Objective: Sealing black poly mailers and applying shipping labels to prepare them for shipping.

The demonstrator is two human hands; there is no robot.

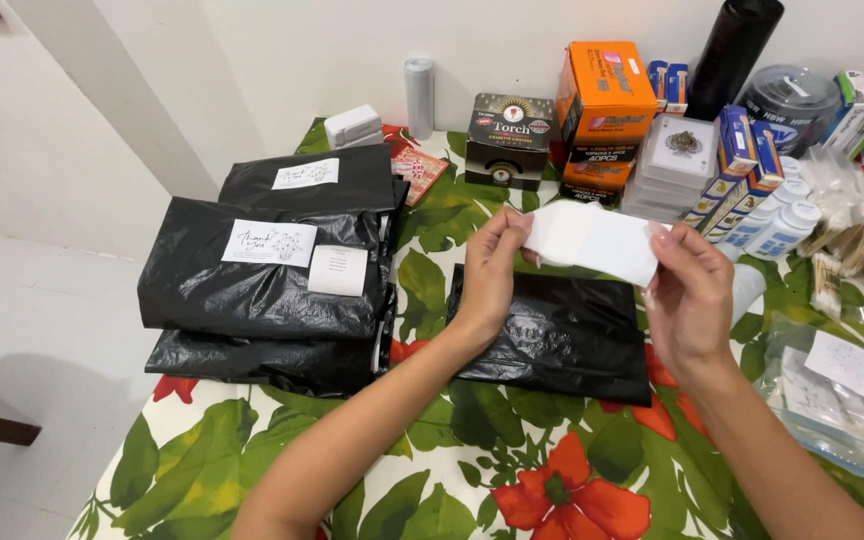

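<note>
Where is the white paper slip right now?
The white paper slip is held mid-frame between the left hand and right hand, above the flat black plastic bag.

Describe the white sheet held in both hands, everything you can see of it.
The white sheet is a small, plain rectangular piece, like paper or label backing, slightly curved. It is held in the air above a flat black plastic bag, level and stretched sideways. The left hand pinches its left end, the right hand its right end.
</note>
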